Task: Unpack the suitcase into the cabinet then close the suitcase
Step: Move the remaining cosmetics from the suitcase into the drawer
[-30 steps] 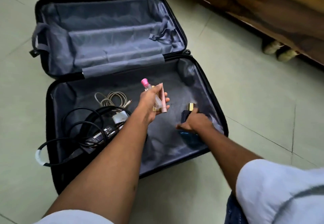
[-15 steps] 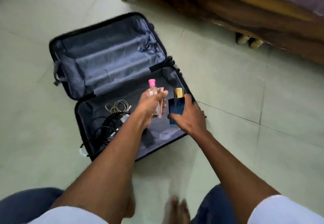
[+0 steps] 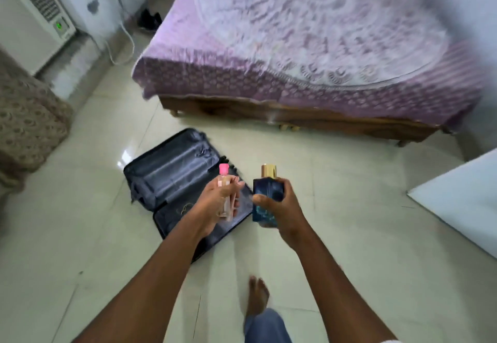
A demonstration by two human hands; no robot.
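Your left hand (image 3: 219,203) fingers wrap a pink-capped bottle (image 3: 223,181) plus a pink tube. Your right hand (image 3: 279,205) grips a blue bottle (image 3: 267,195), gold cap up. Both are held above the open suitcase (image 3: 172,173) on the floor (image 3: 349,235), near the bed (image 3: 295,47).

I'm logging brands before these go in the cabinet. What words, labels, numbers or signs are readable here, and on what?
No text can be read in this frame.
Blue bottle in the right hand: no legible label; the surface is blurred.
Pink-capped bottle in the left hand: any print is too blurred and mostly covered by fingers.
Air cooler: a green lit panel, characters too small to read.
Suitcase: no marking visible.
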